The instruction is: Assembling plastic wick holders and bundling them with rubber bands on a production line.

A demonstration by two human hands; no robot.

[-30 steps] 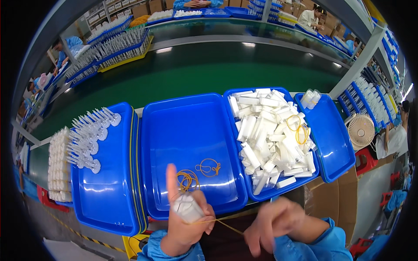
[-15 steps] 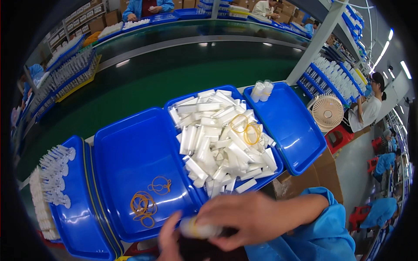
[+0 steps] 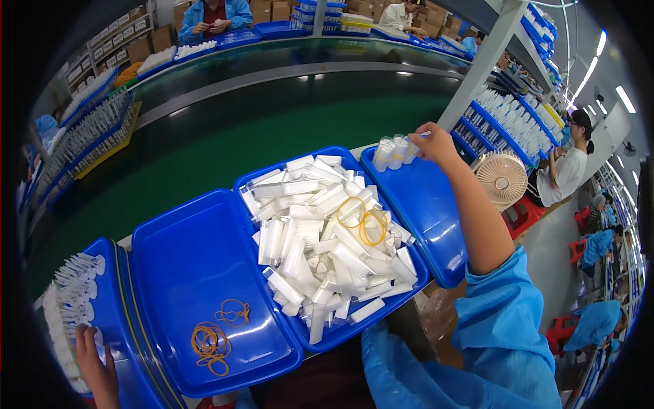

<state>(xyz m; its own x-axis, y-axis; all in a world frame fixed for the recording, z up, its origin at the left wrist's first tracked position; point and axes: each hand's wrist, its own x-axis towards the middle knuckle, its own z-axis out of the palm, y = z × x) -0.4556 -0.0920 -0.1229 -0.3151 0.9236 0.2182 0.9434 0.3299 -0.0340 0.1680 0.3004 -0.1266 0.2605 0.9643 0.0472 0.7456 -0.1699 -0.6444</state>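
My right hand (image 3: 433, 144) reaches to the far end of the right blue tray (image 3: 436, 221). Its fingers pinch the top of a bundle of white pieces in clear film (image 3: 411, 151), standing beside similar bundles (image 3: 388, 153). On the far left, my left hand (image 3: 97, 365) touches or nearly touches a cluster of white plastic parts with thin stems and flat round ends (image 3: 76, 283); its fingers are stretched and apart. Between my hands, a blue tray holds a heap of white pieces in clear sleeves (image 3: 320, 238), with yellow rubber bands (image 3: 373, 226) on top.
Loose rubber bands (image 3: 211, 344) lie in another blue tray (image 3: 184, 259). Beyond the trays runs a green conveyor belt (image 3: 272, 129). A grey post (image 3: 480, 65) and a beige fan (image 3: 501, 178) stand at right. Several people work around; one person sits at right (image 3: 569, 167).
My right hand has carried the white bundle from near my body to the far end of the right tray. My left hand has let go and moved to the stemmed parts on the left.
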